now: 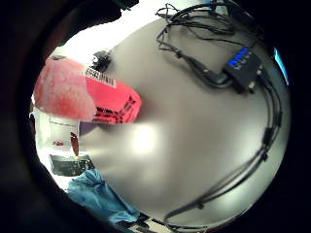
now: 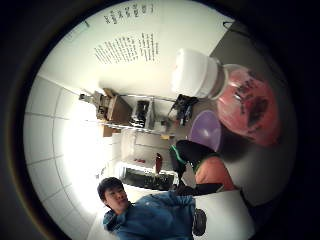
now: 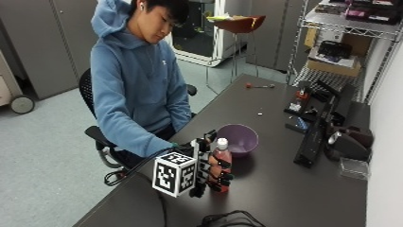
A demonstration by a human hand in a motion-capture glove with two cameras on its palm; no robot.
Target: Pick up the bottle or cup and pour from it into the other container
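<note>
A capped bottle (image 3: 220, 163) of red drink stands upright just beside the empty purple bowl (image 3: 238, 140).

Grey cabinets (image 3: 44, 33), wire shelving (image 3: 343, 42), pale blue-grey floor (image 3: 44, 156).

A seated person reaches the gloved right hand (image 3: 211, 171) forward over the table, forearm extended from a blue sleeve, fingers (image 3: 222, 176) curled around a bottle (image 3: 220, 160) held upright.
</note>
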